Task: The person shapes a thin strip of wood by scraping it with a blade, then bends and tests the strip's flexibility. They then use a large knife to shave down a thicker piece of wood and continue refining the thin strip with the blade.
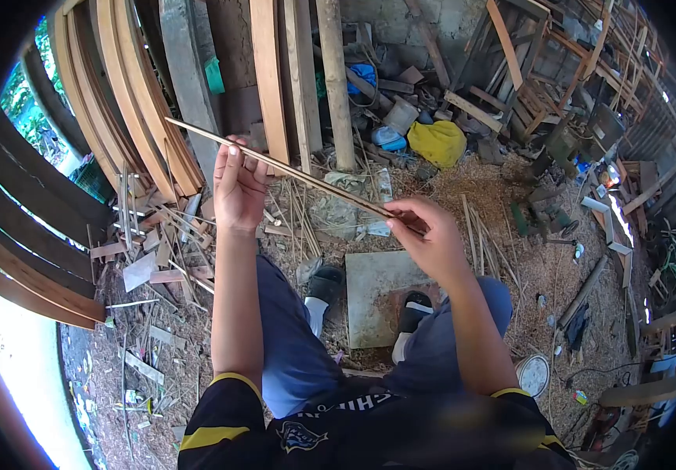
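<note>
A long thin wooden strip (314,182) is held up in front of the body, slanting from upper left down to the right. My left hand (242,188) pinches it between thumb and fingers, with the strip's tip reaching out past the hand to the left. Around the strip's right end, my right hand (426,235) has its thumb and forefinger closed. Below the strip, a flat square board (385,294) lies on the ground between my two feet.
Tall planks (271,78) lean at the upper left. A yellow bag (437,142) lies among scrap wood at the back. Offcuts (140,270) are scattered on the left ground. A white-lidded bucket (533,376) stands at the lower right.
</note>
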Action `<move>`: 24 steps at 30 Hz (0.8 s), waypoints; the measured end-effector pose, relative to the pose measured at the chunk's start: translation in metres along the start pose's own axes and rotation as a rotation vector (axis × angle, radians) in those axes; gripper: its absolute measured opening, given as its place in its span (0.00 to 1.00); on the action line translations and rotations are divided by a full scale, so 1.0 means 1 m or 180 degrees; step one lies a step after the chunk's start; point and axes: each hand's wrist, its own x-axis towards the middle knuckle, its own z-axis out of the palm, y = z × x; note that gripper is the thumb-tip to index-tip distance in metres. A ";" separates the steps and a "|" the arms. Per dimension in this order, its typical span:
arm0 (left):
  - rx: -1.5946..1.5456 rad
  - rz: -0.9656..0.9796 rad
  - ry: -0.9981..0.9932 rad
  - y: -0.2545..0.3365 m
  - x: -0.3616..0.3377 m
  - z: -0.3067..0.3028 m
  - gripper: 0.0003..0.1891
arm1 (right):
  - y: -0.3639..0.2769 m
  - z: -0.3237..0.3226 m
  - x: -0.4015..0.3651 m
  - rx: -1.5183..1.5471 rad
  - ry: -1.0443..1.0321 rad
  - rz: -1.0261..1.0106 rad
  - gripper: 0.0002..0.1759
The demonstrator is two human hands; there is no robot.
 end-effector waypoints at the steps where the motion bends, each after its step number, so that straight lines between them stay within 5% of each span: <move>1: 0.0005 -0.0006 0.0089 0.001 0.000 -0.005 0.10 | -0.001 -0.001 -0.001 -0.0032 -0.0005 0.0045 0.13; 12: 0.0153 -0.0011 0.0132 0.001 -0.009 -0.037 0.12 | 0.003 0.000 -0.005 -0.0437 0.0010 0.0093 0.13; 20: 0.0345 -0.0079 0.0728 0.000 -0.025 -0.020 0.08 | 0.011 0.012 -0.011 -0.0513 -0.0001 0.0176 0.10; 24: 0.0479 -0.0121 0.0466 -0.003 -0.029 -0.032 0.07 | 0.018 0.013 -0.017 -0.0708 -0.0064 0.0291 0.10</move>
